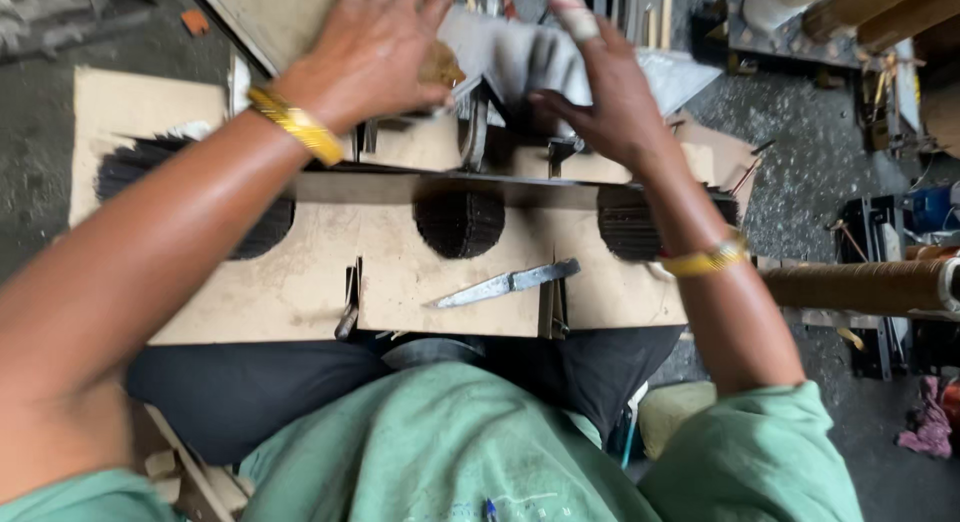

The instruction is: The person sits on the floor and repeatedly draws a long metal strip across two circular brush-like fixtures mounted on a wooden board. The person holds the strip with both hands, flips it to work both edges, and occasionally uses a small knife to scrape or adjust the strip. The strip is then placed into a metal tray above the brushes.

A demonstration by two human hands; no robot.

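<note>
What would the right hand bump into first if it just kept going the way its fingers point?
Probably the grey cloth-like piece right at its fingertips. The right hand points up and left toward it and seems to touch it already, though depth is hard to judge from above.

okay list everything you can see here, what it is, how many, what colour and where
board: one, tan, across the lap
bristle bundles: three, black, in the board's round cut-outs
knife: one, grey metal, lying on the board
cloth: one, grey, under the right hand
roll: one, brown, at right
bangles: two, gold, one per wrist
left hand: pressing at the top of the board
right hand: on the cloth, fingertip bandaged
</note>
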